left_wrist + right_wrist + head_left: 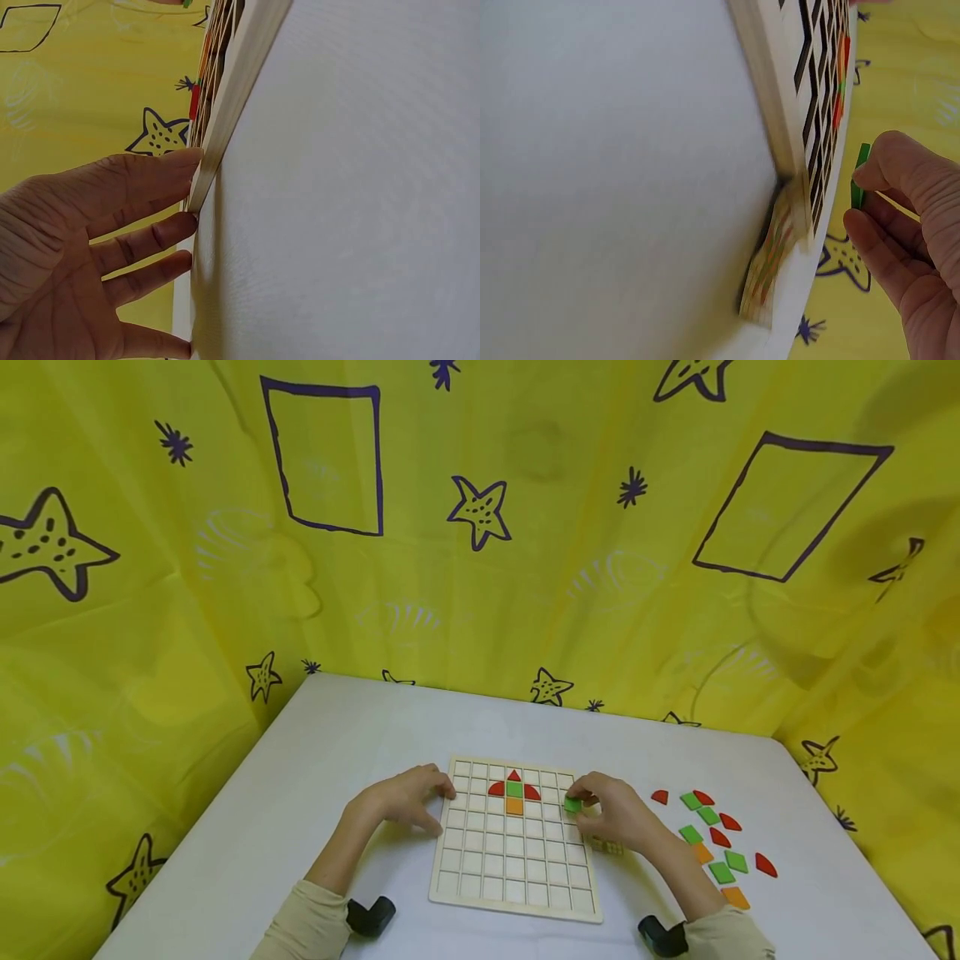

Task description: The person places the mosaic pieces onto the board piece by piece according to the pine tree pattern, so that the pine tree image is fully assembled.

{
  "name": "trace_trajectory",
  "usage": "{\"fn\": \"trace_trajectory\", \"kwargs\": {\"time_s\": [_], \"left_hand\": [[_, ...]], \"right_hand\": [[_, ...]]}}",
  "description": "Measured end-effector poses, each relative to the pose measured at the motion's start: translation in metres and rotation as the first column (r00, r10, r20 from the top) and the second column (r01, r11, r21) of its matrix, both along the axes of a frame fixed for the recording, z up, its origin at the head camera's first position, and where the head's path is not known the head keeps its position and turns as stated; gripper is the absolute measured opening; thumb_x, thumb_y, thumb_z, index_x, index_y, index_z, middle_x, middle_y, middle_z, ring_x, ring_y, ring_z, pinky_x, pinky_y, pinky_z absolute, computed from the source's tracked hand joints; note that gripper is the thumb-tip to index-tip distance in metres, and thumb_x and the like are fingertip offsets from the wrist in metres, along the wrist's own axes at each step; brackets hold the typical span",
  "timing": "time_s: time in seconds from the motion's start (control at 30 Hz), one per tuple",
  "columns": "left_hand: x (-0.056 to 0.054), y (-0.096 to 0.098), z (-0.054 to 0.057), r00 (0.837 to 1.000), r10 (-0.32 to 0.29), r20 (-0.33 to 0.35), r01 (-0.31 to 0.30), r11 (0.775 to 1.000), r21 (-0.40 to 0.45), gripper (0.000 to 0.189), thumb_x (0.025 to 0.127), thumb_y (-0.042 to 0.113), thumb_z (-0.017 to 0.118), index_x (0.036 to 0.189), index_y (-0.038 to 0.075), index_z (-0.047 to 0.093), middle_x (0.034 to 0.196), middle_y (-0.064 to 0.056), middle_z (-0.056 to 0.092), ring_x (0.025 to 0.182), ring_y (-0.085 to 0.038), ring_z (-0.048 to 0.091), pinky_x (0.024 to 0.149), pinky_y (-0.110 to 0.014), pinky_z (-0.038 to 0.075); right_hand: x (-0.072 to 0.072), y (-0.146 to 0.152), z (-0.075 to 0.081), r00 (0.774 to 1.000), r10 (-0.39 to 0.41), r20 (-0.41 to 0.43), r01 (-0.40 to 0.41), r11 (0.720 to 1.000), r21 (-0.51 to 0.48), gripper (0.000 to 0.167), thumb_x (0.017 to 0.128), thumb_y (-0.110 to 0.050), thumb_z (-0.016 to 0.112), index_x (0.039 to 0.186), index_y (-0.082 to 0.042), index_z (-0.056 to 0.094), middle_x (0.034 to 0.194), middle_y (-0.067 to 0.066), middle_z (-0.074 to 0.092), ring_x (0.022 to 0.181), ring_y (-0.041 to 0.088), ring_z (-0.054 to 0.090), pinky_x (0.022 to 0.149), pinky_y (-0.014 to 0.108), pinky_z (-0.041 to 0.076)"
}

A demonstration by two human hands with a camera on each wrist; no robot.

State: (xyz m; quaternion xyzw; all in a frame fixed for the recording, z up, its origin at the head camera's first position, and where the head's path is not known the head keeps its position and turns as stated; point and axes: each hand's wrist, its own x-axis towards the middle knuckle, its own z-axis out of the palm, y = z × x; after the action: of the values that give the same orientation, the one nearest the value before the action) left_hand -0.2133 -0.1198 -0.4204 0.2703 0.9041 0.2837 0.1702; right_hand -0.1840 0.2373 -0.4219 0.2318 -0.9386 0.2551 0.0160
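Note:
A square wooden grid board [468,888] lies on the white table. Near its far edge, a red triangle [513,775] tops a green square [514,789], with red quarter-circles [532,792] either side and an orange square [514,807] beneath. My left hand [416,795] rests at the board's left edge; in the left wrist view its thumb [184,159] meets the rim and the fingers spread along the table. Between thumb and fingers, my right hand [618,810] pinches a green square tile [573,805] over the board's right edge, seen edge-on in the right wrist view.
Loose green squares [736,862], red quarter-circles [766,864] and orange squares [736,897] lie scattered right of the board. A small patterned wooden card [769,274] sits against the board's right side, partly under my right hand. A yellow curtain [420,585] surrounds the table.

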Motion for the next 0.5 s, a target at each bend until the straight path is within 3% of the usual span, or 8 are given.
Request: {"fn": "trace_trajectory", "kwargs": {"time_s": [0.2,0.5], "left_hand": [[-0.001,-0.001,-0.002,1.000,-0.005,0.000,0.005,1.000,0.009,0.041,0.075,0.006,0.090,0.109,0.009,0.067,0.110,-0.002,0.060,0.109,-0.024,0.055,0.104,-0.047,0.043],[-0.001,-0.001,-0.002,1.000,-0.022,-0.012,0.022,1.000,0.011,0.041,0.074,0.006,0.089,0.109,0.008,0.067,0.110,-0.002,0.060,0.108,-0.024,0.055,0.103,-0.047,0.044]], "right_hand": [[-0.004,-0.023,0.000,0.998,0.065,0.001,-0.065,0.997,0.044,0.025,0.077,0.004,0.075,0.099,-0.007,0.070,0.095,-0.003,0.064,0.085,0.016,0.057,0.077,0.032,0.053],[-0.008,-0.042,-0.006,0.994,0.106,0.026,-0.108,0.988,0.107,0.024,0.077,0.002,0.071,0.098,-0.008,0.071,0.098,-0.003,0.064,0.088,0.015,0.054,0.079,0.033,0.051]]}}
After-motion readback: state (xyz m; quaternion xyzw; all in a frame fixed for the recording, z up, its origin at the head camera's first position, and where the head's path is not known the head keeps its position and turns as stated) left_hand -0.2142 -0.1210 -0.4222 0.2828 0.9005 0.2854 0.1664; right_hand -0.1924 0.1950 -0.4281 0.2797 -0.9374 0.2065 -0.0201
